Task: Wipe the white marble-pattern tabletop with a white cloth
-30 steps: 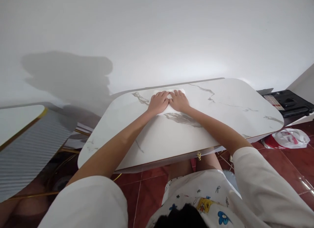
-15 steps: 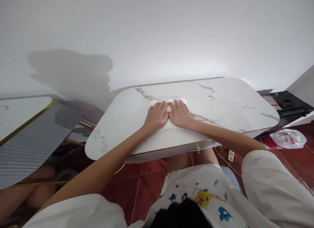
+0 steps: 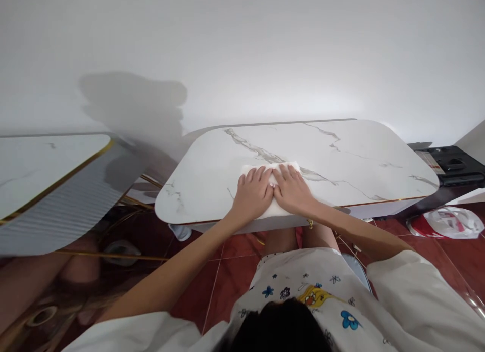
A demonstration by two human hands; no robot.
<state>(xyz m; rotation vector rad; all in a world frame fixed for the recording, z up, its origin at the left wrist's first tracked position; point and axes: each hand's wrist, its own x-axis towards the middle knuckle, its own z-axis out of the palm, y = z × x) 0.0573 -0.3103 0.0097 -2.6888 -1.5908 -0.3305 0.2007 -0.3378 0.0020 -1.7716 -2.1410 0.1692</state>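
A folded white cloth (image 3: 276, 208) lies on the white marble-patterned tabletop (image 3: 197, 165), close to its front edge. My left hand (image 3: 253, 191) rests flat on the cloth's left part, fingers pointing away from me and somewhat spread. Beside it, my right hand (image 3: 292, 189) presses on the right part in the same way. The two thumbs meet in the middle. Part of the cloth shows beyond the fingertips and between the wrists; the rest is hidden under the palms.
A second marble-topped table (image 3: 49, 162) with gold trim stands at the left, a person's bare legs below it. On the right are a black case (image 3: 454, 165) and a red and white plastic bag (image 3: 447, 223) on red floor tiles. A white wall rises behind.
Both hands and the cloth have moved toward me, nearer the table's front edge. The view has shifted a little, so more of the left table shows.
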